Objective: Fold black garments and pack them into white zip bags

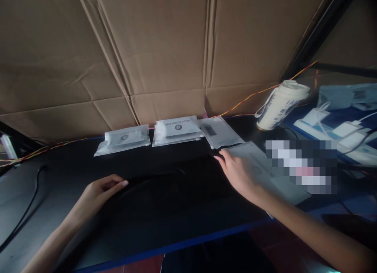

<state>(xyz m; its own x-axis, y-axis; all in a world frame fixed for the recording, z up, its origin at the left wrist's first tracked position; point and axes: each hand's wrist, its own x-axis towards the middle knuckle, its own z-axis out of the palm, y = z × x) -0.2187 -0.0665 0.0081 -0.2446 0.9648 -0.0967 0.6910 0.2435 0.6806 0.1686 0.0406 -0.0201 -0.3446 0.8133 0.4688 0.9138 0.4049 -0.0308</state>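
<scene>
Where the black cloth (176, 198) lies, on a clock face centred on it with 12 toward the cardboard (167, 49): spread low over the dark counter (67, 163), between the two hands; black on black, its outer limits are hard to tell.
Left hand (98, 190): toward 9 to 10 o'clock, thumb and fingers pinching the upper left edge of the cloth, which runs from the fingertips toward the right.
Right hand (240, 173): toward 1 to 2 o'clock, thumb and fingers closed on a bunched bit of the cloth at its upper right; the cloth falls away from them toward the near side.
Left pouch (126, 139): 11 o'clock, frosted, lying flat, well clear of the left hand.
Printed pouches (178, 128): 12 o'clock, stacked, lettered ROCKBROS.
Right pouch (220, 132): 1 o'clock, just beyond the right fingers, a dark label on it.
Large frosted bag (272, 171): between 2 and 3 o'clock, partly behind the right hand and forearm.
Tumbler (281, 106): between 1 and 2 o'clock, white, lidded, with a carry loop.
Power strip (338, 137): 2 o'clock, white plugs in it.
Black cable (37, 190): 9 o'clock, trailing down the counter's left side.
Twisted wire (250, 95): red and yellow, along the foot of the cardboard.
</scene>
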